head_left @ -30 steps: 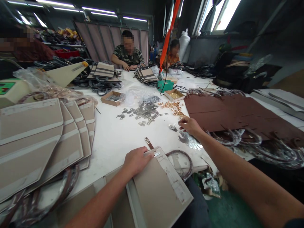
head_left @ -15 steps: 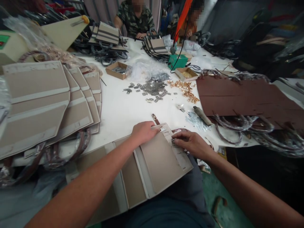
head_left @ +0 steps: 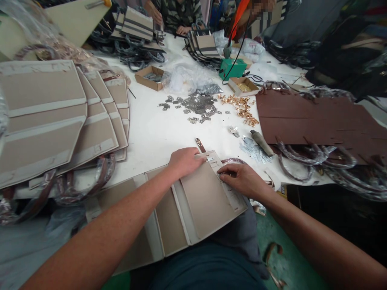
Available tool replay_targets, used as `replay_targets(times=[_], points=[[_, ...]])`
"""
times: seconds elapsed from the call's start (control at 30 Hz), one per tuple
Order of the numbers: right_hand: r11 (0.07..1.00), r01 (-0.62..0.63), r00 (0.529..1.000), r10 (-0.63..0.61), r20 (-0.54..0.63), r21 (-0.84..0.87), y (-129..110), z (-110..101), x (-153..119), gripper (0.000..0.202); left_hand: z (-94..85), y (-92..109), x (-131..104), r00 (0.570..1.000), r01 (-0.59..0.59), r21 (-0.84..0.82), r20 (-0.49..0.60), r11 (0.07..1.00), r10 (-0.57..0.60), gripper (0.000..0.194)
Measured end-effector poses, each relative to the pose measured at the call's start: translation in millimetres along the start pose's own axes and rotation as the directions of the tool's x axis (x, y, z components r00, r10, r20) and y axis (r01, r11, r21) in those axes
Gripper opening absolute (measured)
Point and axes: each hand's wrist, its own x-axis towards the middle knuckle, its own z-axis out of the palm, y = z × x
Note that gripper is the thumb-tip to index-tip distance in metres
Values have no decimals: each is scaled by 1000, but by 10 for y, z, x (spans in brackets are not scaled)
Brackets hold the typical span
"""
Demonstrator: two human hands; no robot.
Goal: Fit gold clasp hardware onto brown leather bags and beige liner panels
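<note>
A beige panel [head_left: 205, 201] with pale strips lies across my lap and against the table edge. My left hand [head_left: 187, 161] grips its upper edge, near a small silver plate. Just beyond that hand a brown strap with a metal fitting [head_left: 198, 142] sticks out. Over the panel's right part, my right hand [head_left: 236, 177] has thumb and fingers pinched together at the surface; a small dark metal piece seems to be between the fingertips, mostly hidden. A wrapped brown handle [head_left: 234, 160] shows behind this hand.
Stacked beige panels [head_left: 42, 117] lie left, brown panels [head_left: 302, 121] right. Flat metal plates [head_left: 199, 103], gold fittings [head_left: 242, 108], silver strips [head_left: 255, 150] and a wrapped tool [head_left: 261, 143] are on the white table [head_left: 145, 133]. Two people work across it, beyond a green box [head_left: 232, 68].
The view has shifted slightly downward. My right fingers have curled more closely over the metal piece, while my left hand keeps its hold. A person at the back right now holds up a striped panel.
</note>
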Motion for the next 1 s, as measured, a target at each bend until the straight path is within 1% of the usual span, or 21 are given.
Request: replay_targets(times=[0.23,0.33,0.4,0.43,0.47,0.5,0.53,0.57,0.6,0.63,0.67,0.73,0.8,0.83,0.9,0.93,0.97,1.0], points=[[994,34,993,-46,-109,-105,48,75,-39,16,0,10,-6,1000,-3,-4,-2,1000,3,42],[994,50,993,-60,-106,-93,49,91,-69,18,10,4,0,1000,-6,0,-4,1000,6,41],[997,54,994,-59,-87,-55,56,30,-68,26,14,-3,6,1000,-7,4,-1,1000,7,41],[998,53,994,-56,-98,-31,73,-34,-52,30,14,-7,8,1000,-9,3,1,1000,9,41],[998,53,989,-55,-140,-19,106,-120,-24,34,12,-12,10,1000,-11,-1,3,1000,11,41],[998,56,975,-62,-216,-33,158,-227,20,37,10,-17,11,1000,-13,-6,4,1000,13,41],[995,52,945,-75,-317,-81,231,-350,79,38,6,-21,12,1000,-13,-9,6,1000,13,41],[987,27,901,-93,-424,-160,322,-483,153,38,2,-26,13,1000,-13,-9,11,1000,13,41],[967,-29,850,-109,-515,-252,430,-617,237,39,-2,-30,14,1000,-11,-5,14,1000,11,40],[933,-112,813,-112,-571,-343,549,-746,329,40,-5,-34,15,1000,-8,1,17,1000,8,40],[885,-207,798,-93,-596,-416,672,-861,425,42,-9,-37,17,1000,-5,7,19,1000,5,39],[778,-365,813,-2,-583,-511,905,-1037,610,49,-16,-40,19,1000,-2,12,20,1000,2,39],[706,-437,837,92,-540,-557,1088,-1136,765,56,-21,-38,17,1000,3,10,23,1000,-3,38],[689,-454,842,125,-524,-565,1152,-1166,825,55,-23,-37,15,1000,5,9,25,1000,-5,38],[691,-462,847,159,-506,-556,1219,-1207,899,49,-24,-34,8,1000,10,8,25,1000,-10,38],[715,-452,847,157,-507,-533,1218,-1221,912,45,-24,-32,5,1000,11,8,25,1000,-11,38],[760,-429,843,144,-518,-488,1192,-1229,911,42,-24,-31,2,1000,9,8,25,1000,-10,38],[824,-387,835,124,-536,-412,1138,-1226,896,41,-24,-29,-1,1000,8,7,26,1000,-8,37]])
